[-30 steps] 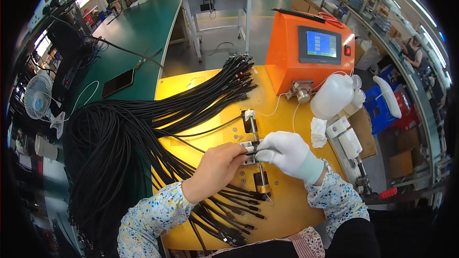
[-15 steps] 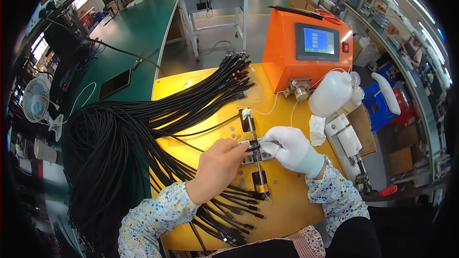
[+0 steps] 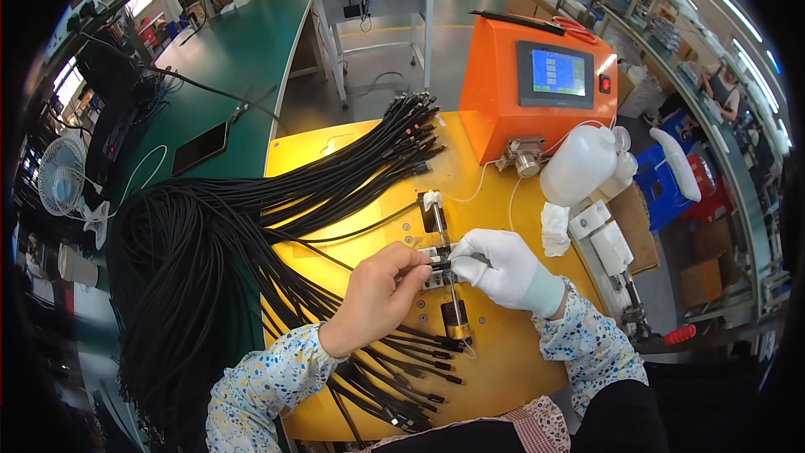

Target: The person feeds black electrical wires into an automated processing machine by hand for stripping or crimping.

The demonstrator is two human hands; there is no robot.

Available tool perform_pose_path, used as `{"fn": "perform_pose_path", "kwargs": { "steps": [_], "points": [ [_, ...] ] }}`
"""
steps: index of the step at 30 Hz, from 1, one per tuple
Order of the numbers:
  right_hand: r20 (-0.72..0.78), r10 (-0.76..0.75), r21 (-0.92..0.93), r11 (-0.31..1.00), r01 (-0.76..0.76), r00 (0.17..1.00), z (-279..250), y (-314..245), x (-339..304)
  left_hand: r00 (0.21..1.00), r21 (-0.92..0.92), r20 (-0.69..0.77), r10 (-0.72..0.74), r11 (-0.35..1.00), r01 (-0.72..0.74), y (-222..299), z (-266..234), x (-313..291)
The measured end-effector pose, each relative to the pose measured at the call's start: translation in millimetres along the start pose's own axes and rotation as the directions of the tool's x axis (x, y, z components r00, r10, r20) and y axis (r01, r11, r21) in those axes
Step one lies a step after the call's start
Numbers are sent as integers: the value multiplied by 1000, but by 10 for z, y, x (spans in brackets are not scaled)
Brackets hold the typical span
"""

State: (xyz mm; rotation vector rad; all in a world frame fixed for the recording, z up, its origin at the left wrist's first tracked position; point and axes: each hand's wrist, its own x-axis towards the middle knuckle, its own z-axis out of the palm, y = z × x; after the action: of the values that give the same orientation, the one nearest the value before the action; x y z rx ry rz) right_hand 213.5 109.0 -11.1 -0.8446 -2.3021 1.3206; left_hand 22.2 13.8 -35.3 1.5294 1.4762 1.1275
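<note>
My bare left hand [image 3: 377, 289] pinches the black connector [image 3: 439, 266] of a cable between thumb and fingers, just over a small metal fixture [image 3: 433, 278]. On the connector's right end close the fingertips of my right hand [image 3: 503, 271], which wears a white glove; its fingers hide that tip. Beneath both hands a thin metal rod [image 3: 454, 294] runs along the fixture, between two dark slots in the yellow plate [image 3: 520, 352]. One black cable [image 3: 369, 225] leads to the white-tipped far end of the rod. Black cables [image 3: 335, 184] spread left of my hands, their connectors in a far and a near group.
Behind the plate stands an orange machine [image 3: 495, 75] with a lit screen. Right of it are a white plastic bottle [image 3: 579, 164], a crumpled white tissue [image 3: 555, 229] and a red-handled lever [image 3: 679, 335]. A phone [image 3: 201, 149] lies on the green table [image 3: 226, 50]; a small fan [image 3: 63, 174] stands left.
My left hand has turned and lowered a little, so its thumb and more of the connector show. The right hand has shifted slightly left and down, fingers closed against the connector's end.
</note>
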Motion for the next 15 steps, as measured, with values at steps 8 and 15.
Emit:
{"fn": "perform_pose_path", "kwargs": {
  "steps": [8, 15],
  "points": [
    [-38, -398, -484, 810, 331, 917, 4, 178, 89, 879, 723, 80, 470, 579, -376, -30, 92, -46],
    [89, -484, -761, 531, 372, 871, -68, -81, 641, 868, 818, 249, 431, 386, -426, -69, 92, -74]
  ]
}}
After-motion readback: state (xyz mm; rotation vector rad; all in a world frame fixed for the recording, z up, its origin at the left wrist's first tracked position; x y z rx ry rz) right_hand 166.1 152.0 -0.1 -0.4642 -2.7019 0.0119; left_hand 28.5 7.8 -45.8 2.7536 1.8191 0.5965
